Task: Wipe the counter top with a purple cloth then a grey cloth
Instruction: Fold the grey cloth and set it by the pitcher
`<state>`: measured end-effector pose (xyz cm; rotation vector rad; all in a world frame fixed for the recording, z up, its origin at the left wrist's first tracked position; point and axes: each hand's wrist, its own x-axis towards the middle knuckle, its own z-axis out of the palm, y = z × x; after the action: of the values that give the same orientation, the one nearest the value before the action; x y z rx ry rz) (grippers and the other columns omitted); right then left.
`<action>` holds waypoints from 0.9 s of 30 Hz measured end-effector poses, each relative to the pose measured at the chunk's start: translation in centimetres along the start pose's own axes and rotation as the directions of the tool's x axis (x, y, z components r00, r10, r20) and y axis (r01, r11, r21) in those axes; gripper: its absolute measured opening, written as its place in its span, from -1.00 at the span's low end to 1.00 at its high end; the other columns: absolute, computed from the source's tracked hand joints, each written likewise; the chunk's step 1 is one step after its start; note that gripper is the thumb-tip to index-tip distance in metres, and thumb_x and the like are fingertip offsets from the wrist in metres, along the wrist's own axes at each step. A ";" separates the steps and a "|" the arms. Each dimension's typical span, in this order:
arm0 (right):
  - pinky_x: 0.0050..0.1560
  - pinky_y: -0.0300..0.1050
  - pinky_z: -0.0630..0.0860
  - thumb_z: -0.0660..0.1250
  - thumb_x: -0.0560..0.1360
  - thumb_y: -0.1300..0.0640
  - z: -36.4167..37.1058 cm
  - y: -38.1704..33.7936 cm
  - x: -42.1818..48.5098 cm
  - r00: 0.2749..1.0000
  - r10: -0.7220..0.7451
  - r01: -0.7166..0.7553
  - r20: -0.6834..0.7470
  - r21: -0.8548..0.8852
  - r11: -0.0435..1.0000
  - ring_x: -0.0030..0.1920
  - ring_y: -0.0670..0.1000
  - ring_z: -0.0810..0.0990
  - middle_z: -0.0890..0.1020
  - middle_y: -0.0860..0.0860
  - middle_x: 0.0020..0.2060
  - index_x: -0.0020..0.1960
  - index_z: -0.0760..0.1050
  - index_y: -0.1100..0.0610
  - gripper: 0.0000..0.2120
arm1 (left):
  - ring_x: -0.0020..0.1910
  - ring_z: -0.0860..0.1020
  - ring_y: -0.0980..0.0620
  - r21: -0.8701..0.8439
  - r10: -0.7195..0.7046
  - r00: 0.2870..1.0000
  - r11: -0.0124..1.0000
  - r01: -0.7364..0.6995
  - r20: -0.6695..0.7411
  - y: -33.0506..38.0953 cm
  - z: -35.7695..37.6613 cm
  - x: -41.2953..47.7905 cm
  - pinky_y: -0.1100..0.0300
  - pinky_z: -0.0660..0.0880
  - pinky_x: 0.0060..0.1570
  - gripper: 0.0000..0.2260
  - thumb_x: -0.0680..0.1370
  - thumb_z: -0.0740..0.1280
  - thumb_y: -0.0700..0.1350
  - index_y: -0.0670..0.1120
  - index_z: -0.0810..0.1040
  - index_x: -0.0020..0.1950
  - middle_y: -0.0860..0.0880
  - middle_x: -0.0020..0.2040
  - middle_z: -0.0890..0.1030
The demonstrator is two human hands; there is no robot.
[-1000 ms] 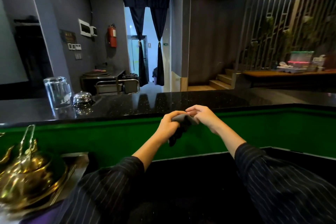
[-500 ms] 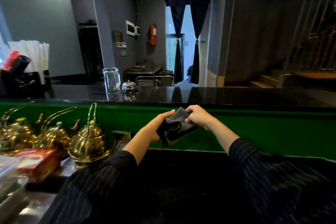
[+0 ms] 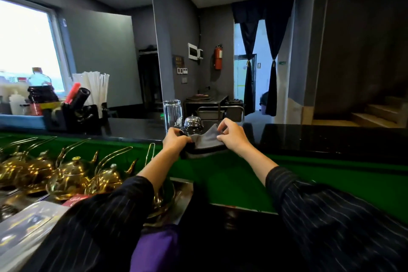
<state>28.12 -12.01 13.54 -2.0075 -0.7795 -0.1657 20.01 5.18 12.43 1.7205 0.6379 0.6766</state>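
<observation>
I see both hands gripping the grey cloth – left hand bunching one end, right hand pinching the other. Just beyond them on the black tabletop – a bell and a glass

The table is a raised black polished top with a green front panel below its edge. Standing on it: an upturned clear glass, a chrome call bell just beside the glass, and a black organizer holding white straws toward the left end. A blue tray sits at the far left. The right stretch is bare.
</observation>
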 end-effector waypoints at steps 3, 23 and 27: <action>-0.26 -0.14 0.38 0.33 0.46 0.38 2.6 -0.9 2.9 1.000 -0.002 0.002 -0.026 0.008 1.000 -0.24 0.05 0.46 0.45 0.01 -0.33 -0.10 0.37 0.15 -0.81 | 0.04 0.53 -0.13 0.035 0.050 0.997 0.998 -0.048 -0.057 0.8 -1.1 2.7 0.01 0.54 0.03 -0.64 0.38 0.45 -0.24 -0.04 0.37 0.06 -0.13 0.05 0.52; 0.40 0.34 0.12 0.08 0.64 -0.03 9.6 0.3 10.0 0.960 0.003 0.132 0.280 -0.462 0.877 0.41 0.18 0.31 0.44 0.11 0.33 0.26 0.52 0.16 -0.62 | 0.12 0.50 -0.21 0.761 0.550 0.767 0.326 -0.561 0.330 -1.4 1.1 10.4 -0.04 0.43 0.07 -0.75 0.53 0.19 -0.16 -0.21 0.59 0.07 -0.20 0.09 0.58; 0.45 0.38 -0.09 -0.08 0.66 -0.12 10.9 0.9 9.4 0.890 0.096 0.177 0.446 -0.532 0.828 0.57 0.12 0.02 0.15 0.09 0.55 0.55 0.12 0.15 -0.45 | 0.36 0.38 -0.19 0.819 0.150 0.880 0.322 -0.475 0.452 -2.6 0.5 12.1 -0.11 0.30 0.33 -0.63 0.63 0.00 -0.06 -0.20 0.44 0.29 -0.20 0.38 0.42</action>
<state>34.05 0.84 10.82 -2.6465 -1.1778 0.0734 28.48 14.09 11.16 3.0362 0.4563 0.2523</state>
